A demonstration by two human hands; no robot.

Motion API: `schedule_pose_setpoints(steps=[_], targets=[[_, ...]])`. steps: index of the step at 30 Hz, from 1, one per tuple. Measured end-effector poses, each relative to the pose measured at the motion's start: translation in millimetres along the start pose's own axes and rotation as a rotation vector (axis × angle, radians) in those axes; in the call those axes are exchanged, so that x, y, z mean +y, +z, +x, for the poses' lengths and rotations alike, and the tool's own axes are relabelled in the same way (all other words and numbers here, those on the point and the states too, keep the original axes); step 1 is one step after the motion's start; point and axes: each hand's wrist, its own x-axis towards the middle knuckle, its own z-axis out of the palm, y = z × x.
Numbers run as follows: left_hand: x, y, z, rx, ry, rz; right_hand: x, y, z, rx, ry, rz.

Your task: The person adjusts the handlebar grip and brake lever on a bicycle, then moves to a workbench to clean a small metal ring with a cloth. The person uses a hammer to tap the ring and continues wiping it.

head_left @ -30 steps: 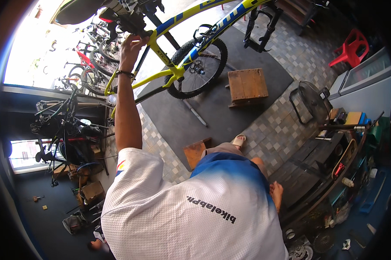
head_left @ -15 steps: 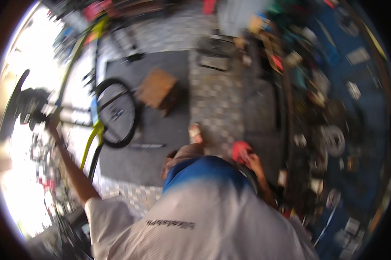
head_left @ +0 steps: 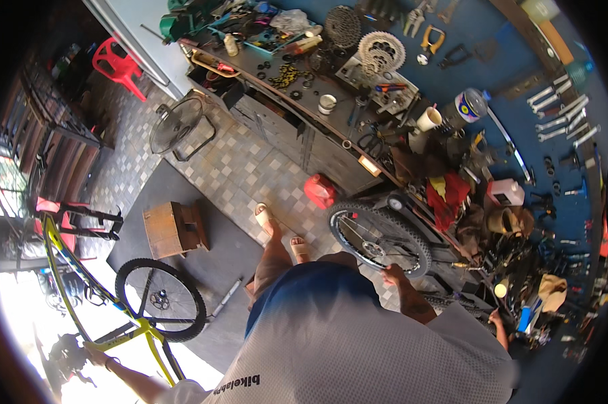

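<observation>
My left hand [head_left: 96, 354] is closed on the yellow-and-blue bicycle frame [head_left: 142, 328] near the dark saddle area, whose detail is lost in glare. The bicycle lies to my left, with a black wheel [head_left: 195, 301] over the dark mat [head_left: 226, 340]; its fork [head_left: 98, 223] has no wheel in it. My right hand [head_left: 392, 275] has bent fingers at the edge of a loose knobby wheel [head_left: 349, 213] by the workbench; whether they grip it is unclear. A red object [head_left: 319, 190] lies beside that wheel.
A cluttered workbench [head_left: 358, 161] with tools runs along the right. A wooden stool [head_left: 169, 229] stands on the mat. A fan [head_left: 176, 128], a red chair [head_left: 118, 64] and a metal rack [head_left: 71, 135] stand beyond. Another person's arm [head_left: 498, 326] shows at the lower right.
My view has swung right toward the workbench. My left hand and the bicycle now appear lower at the left; my right hand has come to the loose wheel's edge.
</observation>
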Motion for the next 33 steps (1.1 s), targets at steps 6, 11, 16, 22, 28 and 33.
schedule_pose_setpoints(steps=[6, 11, 16, 22, 28, 33], targets=[[2, -4, -28, 0.098, 0.083, -0.029, 60, 21, -19, 0.048, -0.016, 0.114], [7, -10, -39, 0.118, 0.118, -0.057, 16, 74, 24, -0.070, -0.166, 0.131], [6, -12, -40, 0.108, 0.136, -0.087, -77, 88, 37, -0.062, -0.568, 0.089], [0, -9, -37, 0.102, 0.158, -0.112, -113, 74, 33, -0.060, -0.742, 0.288], [-7, -5, -38, 0.090, 0.182, -0.135, -58, 57, 29, -0.062, -0.439, 0.037], [-11, -5, -41, 0.065, 0.221, -0.177, -1, 69, 15, -0.087, -0.154, 0.013]])
